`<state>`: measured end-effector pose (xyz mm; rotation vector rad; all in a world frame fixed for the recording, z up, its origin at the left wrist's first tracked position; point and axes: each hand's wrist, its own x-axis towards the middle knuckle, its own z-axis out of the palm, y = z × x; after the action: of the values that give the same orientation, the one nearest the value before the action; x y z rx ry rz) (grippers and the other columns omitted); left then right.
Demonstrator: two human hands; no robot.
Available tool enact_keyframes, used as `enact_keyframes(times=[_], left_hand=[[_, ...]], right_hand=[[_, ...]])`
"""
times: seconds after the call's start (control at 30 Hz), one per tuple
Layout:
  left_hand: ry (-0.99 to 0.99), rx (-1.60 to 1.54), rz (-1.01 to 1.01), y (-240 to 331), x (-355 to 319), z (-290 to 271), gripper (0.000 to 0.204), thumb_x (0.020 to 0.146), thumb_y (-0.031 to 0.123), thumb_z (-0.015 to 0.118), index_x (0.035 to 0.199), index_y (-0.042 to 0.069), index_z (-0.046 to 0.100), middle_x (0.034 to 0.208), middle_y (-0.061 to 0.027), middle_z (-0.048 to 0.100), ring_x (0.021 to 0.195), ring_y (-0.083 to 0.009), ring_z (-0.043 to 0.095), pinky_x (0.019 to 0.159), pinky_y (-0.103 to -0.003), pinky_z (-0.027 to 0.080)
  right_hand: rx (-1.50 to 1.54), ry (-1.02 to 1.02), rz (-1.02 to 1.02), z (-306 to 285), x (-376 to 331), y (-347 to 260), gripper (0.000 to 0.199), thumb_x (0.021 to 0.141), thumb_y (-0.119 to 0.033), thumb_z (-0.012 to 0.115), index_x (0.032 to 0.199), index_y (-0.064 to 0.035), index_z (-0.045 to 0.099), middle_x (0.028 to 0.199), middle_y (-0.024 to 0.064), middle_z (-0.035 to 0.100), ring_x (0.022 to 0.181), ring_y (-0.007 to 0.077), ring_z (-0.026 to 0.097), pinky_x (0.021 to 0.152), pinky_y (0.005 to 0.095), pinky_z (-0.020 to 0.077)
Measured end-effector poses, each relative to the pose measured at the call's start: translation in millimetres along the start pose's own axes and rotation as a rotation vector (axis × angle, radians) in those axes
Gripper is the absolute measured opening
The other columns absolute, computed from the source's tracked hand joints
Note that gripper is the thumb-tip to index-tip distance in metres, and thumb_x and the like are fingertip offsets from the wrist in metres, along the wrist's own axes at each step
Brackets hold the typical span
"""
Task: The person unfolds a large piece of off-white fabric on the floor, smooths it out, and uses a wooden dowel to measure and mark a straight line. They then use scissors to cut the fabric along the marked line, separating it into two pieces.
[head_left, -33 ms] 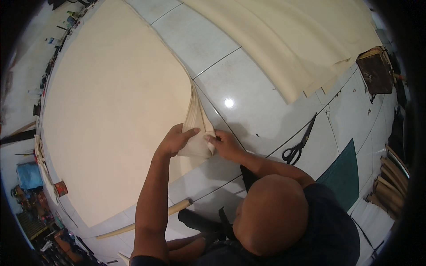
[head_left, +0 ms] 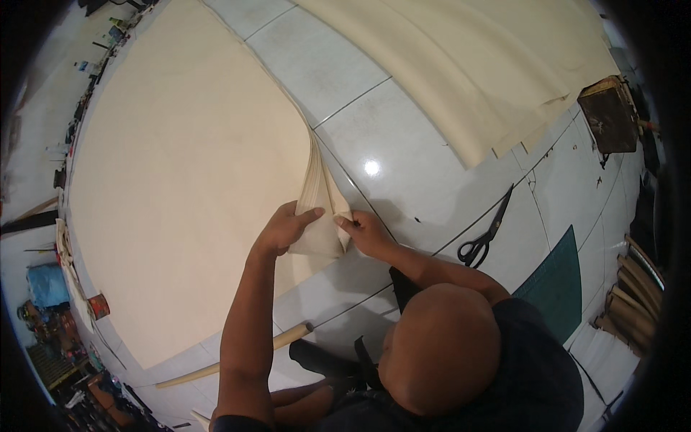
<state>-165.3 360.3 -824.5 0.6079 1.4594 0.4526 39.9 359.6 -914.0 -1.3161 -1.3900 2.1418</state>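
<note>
On the tiled floor (head_left: 414, 173), the cream stack (head_left: 180, 180) of thin layers spreads across the left of the scene, its near right corner raised and bent between your two hands. Your left hand (head_left: 283, 229) pinches that corner, thumb on the upper face; the other fingers are mostly hidden. Your right hand (head_left: 367, 236) pinches the folded edge just beside it, thumb and finger closed on the layers. To the right of your right hand, well apart from the stack, lie black scissors (head_left: 494, 230), with a green mat (head_left: 558, 284) nearer and further right. Far right, a second cream sheet (head_left: 461, 79) is spread out, with a dark block (head_left: 609, 119) by its right end. A tan tube (head_left: 295, 335) lies near, beyond the stack's near edge.
</note>
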Motion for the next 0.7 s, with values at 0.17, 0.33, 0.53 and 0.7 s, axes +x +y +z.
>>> enact_keyframes(times=[0.17,0.33,0.53,0.7], left_hand=[[0.058,0.067,-0.029,4.6,-3.6,3.4,0.043,0.09,0.027,0.067,0.115,-0.007,0.059,0.1,-0.0142,0.067,0.082,-0.0191,0.066,0.07,-0.031,0.054],[0.033,-0.002,-0.012,-4.8,-1.1,-0.6,0.041,0.089,0.027,0.068,0.113,-0.006,0.061,0.094,-0.0119,0.068,0.076,-0.0163,0.065,0.067,-0.03,0.053],[0.003,0.035,0.013,-4.2,2.5,3.0,0.038,0.089,0.025,0.068,0.111,-0.005,0.062,0.095,-0.0112,0.068,0.076,-0.0162,0.065,0.068,-0.03,0.053],[0.033,-0.012,0.01,-7.1,2.5,-0.1,0.037,0.09,0.024,0.066,0.111,-0.007,0.063,0.096,-0.0123,0.069,0.079,-0.0187,0.066,0.07,-0.031,0.053]], right_hand=[[0.444,0.364,-0.28,11.8,0.1,-11.6,0.06,0.088,-0.036,0.069,0.13,0.0008,0.046,0.122,0.0131,0.055,0.105,0.0177,0.056,0.086,0.0346,0.0471],[-0.496,0.157,-0.249,14.4,-16.8,-43.8,0.076,0.077,-0.041,0.078,0.13,-0.0001,0.044,0.121,0.019,0.053,0.11,0.0297,0.055,0.089,0.0404,0.0459],[-0.431,0.198,-0.325,7.7,-12.6,-24.4,0.053,0.079,-0.037,0.075,0.11,0.0038,0.059,0.105,0.0226,0.058,0.099,0.0386,0.058,0.087,0.0438,0.0458],[-0.317,0.157,-0.302,-0.3,-9.4,-17.9,0.037,0.091,-0.029,0.061,0.104,0.0054,0.061,0.097,0.0242,0.06,0.093,0.0384,0.059,0.084,0.0431,0.0462]])
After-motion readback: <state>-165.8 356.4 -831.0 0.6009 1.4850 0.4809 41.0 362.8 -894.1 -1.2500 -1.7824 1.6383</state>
